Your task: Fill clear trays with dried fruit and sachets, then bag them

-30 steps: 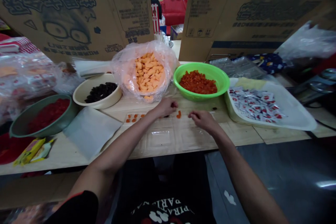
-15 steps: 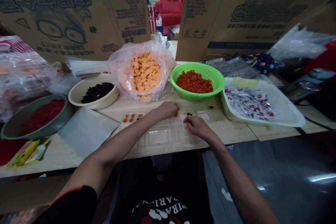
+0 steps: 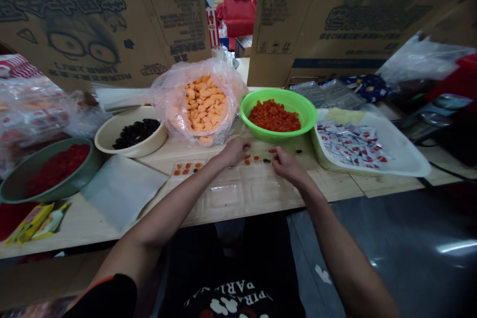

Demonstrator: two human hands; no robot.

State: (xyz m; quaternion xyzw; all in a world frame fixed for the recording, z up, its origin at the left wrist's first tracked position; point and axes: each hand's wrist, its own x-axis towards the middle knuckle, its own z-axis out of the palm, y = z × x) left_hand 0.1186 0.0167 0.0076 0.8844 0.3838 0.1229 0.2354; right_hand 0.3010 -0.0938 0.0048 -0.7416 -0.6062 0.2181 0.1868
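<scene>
My left hand (image 3: 234, 152) is over the back of the clear plastic trays (image 3: 224, 194), its fingers curled closed; whatever is in them is hidden. My right hand (image 3: 286, 164) is at the tray on the right, index finger stretched out to the left and apart from the thumb. Just beside its fingertips lies a dark piece (image 3: 267, 161). Between the hands, orange pieces (image 3: 256, 158) lie in tray cells. More orange pieces (image 3: 186, 166) fill cells of the left tray, partly behind my left forearm.
Along the back stand a cream bowl (image 3: 130, 149) of dark pieces, a bag (image 3: 164, 94) of peach-coloured pieces and a green bowl (image 3: 311, 109) of orange-red bits. A white tub (image 3: 406, 159) of sachets is right. A grey-green bowl (image 3: 55, 194) of red pieces and a sheet (image 3: 121, 186) are left.
My right hand has moved slightly right and away from the dark piece, its index finger now extended. My left hand has shifted slightly back and left, uncovering orange pieces.
</scene>
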